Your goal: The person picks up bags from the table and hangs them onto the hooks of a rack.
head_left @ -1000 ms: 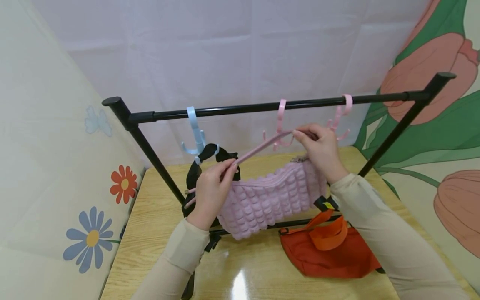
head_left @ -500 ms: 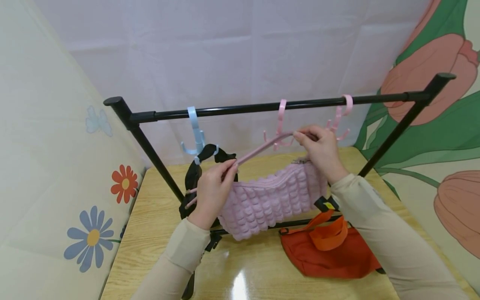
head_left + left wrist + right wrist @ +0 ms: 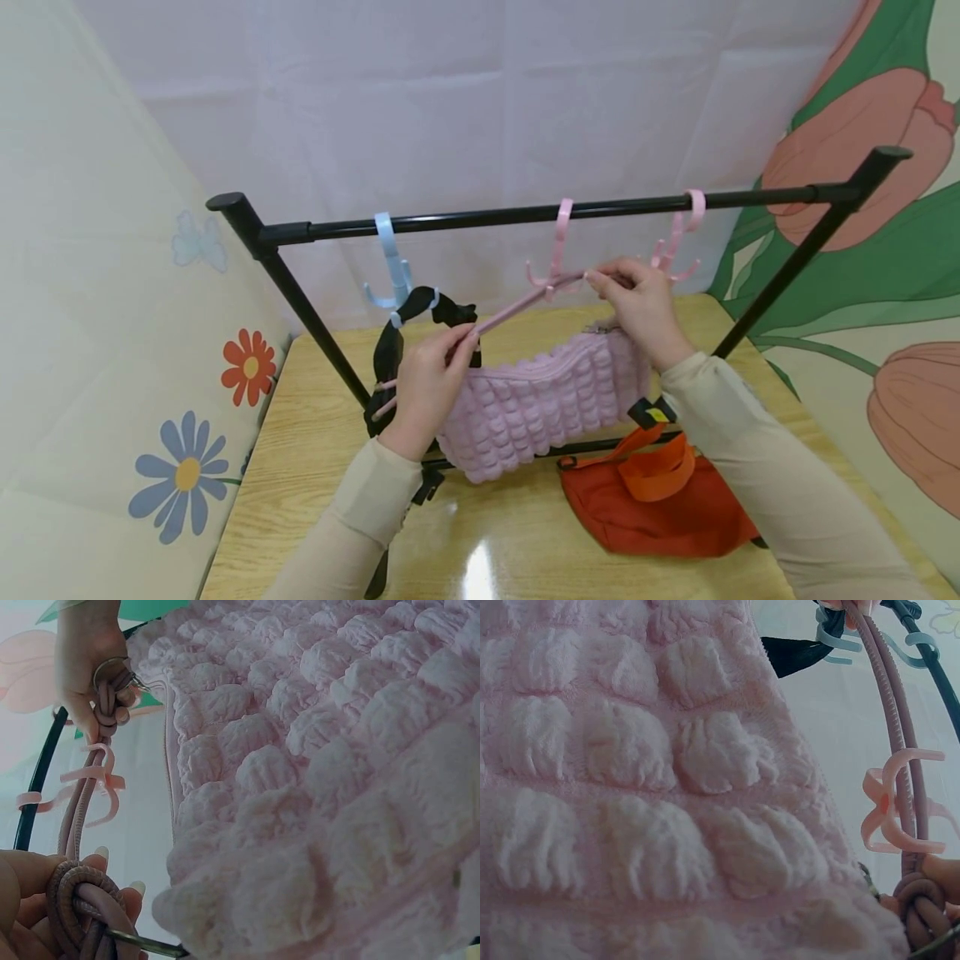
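A puffy pink quilted handbag (image 3: pixel 540 404) hangs below its stretched handle (image 3: pixel 513 310). My left hand (image 3: pixel 429 383) pinches the handle near its left end, beside a knot (image 3: pixel 79 896) and metal ring. My right hand (image 3: pixel 639 308) pinches the other end, by a second knot (image 3: pixel 922 904). The handle, two cords side by side, crosses the middle pink hook (image 3: pixel 559 246), which hangs from the black rail (image 3: pixel 480 219). Some prongs (image 3: pixel 889 799) show in front of the cords. Whether the hook bears any weight, I cannot tell.
At left, a blue hook (image 3: pixel 390 262) carries a black strap (image 3: pixel 386 354), partly hidden by my left hand. Another pink hook (image 3: pixel 675 237) is behind my right hand. A red-orange bag (image 3: pixel 660 517) lies on the wooden table (image 3: pixel 292 467) under my right forearm.
Both hands keep their pinch on the handle. My right hand and the handle have lowered slightly, so the handle now crosses the middle pink hook's prongs. The bag has dipped a little.
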